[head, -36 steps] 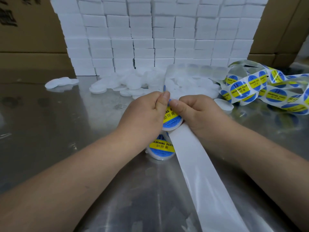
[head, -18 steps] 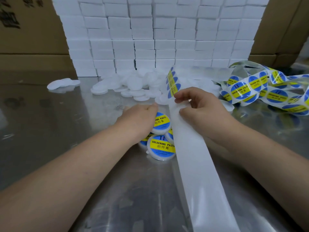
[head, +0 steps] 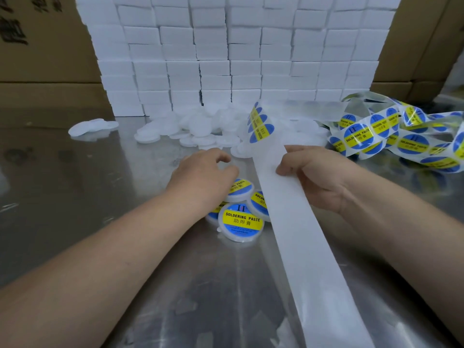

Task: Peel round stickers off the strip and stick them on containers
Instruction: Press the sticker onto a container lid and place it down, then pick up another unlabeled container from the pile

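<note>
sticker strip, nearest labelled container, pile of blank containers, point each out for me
sticker strip (head: 298, 227), head view, bare white backing at mid-length
nearest labelled container (head: 241, 220), head view, yellow band of its sticker
pile of blank containers (head: 200, 126), head view, a white disc mid-pile

Both bare forearms are reaching forward, near each other. The left hand (head: 203, 172) is hovering palm-down with fingers curling loosely, its grasp hidden. The right hand (head: 319, 177) is pinching the sticker strip (head: 288, 212) between thumb and fingers.

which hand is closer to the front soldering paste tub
Left. The left hand is just behind the tub; the right hand is farther right, gripping the backing strip that lies between.
</note>
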`<state>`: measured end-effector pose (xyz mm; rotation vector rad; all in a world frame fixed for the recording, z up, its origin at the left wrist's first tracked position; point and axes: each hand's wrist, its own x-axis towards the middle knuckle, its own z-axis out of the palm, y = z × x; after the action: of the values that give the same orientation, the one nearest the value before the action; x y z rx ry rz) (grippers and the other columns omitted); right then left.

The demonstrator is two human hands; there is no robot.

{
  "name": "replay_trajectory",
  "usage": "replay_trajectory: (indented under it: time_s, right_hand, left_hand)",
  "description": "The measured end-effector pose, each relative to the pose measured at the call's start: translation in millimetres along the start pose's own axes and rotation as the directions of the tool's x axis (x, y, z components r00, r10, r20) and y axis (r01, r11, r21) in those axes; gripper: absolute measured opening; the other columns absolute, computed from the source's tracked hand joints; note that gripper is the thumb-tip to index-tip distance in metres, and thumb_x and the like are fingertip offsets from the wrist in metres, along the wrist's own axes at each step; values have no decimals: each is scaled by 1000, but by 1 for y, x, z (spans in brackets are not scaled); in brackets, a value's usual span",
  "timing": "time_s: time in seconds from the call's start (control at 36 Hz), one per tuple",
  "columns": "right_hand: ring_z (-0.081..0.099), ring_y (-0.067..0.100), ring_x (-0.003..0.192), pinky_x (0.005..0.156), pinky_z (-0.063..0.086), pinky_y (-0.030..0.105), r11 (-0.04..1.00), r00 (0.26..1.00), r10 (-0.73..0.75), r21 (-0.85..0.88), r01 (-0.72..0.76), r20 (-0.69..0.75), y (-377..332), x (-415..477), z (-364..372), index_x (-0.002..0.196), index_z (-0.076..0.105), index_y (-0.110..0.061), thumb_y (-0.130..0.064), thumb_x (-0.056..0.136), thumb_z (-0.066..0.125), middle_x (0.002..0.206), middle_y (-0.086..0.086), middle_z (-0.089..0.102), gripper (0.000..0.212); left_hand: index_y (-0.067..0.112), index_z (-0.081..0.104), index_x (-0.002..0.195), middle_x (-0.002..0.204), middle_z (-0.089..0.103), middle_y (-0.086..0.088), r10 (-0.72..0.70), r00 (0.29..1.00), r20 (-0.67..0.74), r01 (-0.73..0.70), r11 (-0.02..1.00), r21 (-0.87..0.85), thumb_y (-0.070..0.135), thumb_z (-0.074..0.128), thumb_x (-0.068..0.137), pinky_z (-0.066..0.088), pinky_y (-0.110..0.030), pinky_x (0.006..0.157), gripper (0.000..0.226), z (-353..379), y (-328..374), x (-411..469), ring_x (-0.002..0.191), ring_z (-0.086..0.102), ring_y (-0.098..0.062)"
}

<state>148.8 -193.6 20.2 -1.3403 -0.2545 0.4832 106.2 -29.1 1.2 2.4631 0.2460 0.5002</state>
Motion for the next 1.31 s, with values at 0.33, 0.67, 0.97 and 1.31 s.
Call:
replay_trajectory:
  time_s: [0.33,0.67,0.97,1.31]
  right_hand:
    - [54,35,82,84,47,38,996,996,-82,-30,83,37,9,12,-7,102,62,2,-1,87,46,95,23,58,21]
    - [62,15,49,45,49,21,988,988,-144,61,141,60,8,21,-21,83,61,-6,11,83,36,59,5,67,31]
    - [63,18,56,51,51,25,989,989,-148,19,148,22,13,28,-27,93,64,-11,12,80,39,71,7,68,37]
    - [62,17,53,48,49,23,992,992,-129,5,129,-5,11,25,-24,91,64,-15,11,80,39,69,5,67,39]
  left_hand:
    - [30,62,110,114,58,8,105,994,11,-104,993,-53,30,48,88,36,-24,82,26,3,12,-5,101,52,-16]
    - [27,48,131,140,43,-3,55,987,154,-80,983,165,10,42,89,37,-25,83,46,10,12,78,119,46,-24]
    - [13,50,116,122,52,-13,132,910,393,-329,806,492,28,43,90,40,-32,82,31,52,25,114,102,50,-29]
    - [9,58,89,86,49,-5,130,990,-45,-115,962,249,19,47,86,31,-26,62,15,29,17,115,78,44,-23]
